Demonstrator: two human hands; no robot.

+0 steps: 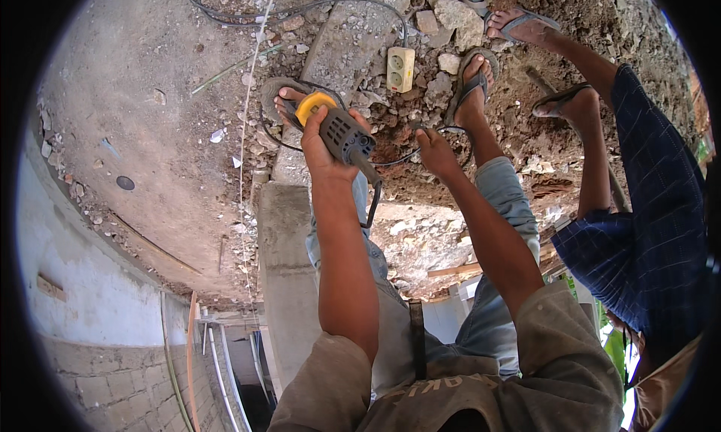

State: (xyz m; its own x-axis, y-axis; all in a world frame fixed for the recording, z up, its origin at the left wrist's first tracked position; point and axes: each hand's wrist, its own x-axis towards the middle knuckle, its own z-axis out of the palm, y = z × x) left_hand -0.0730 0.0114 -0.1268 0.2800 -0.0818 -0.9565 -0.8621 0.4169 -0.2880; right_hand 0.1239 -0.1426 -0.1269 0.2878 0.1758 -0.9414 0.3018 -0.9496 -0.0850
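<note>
My left hand [321, 143] is wrapped round a dark grey power tool [345, 135] with a yellow guard [315, 105] and a cord at its near end. The tool is held over my left sandalled foot [288, 102]. My right hand [437, 154] is closed beside the tool, a little to its right and near a dark cable [402, 160]; what it grips is too small to make out. My right sandalled foot [473, 83] stands on broken rubble just beyond that hand.
A two-socket extension block [399, 70] lies among rubble above. Another person's legs [593, 139], in sandals and dark shorts, are at the right. A concrete ledge [282, 267] runs beneath me, a pale string [242, 177] crosses the ground at left, beside a low wall [82, 282].
</note>
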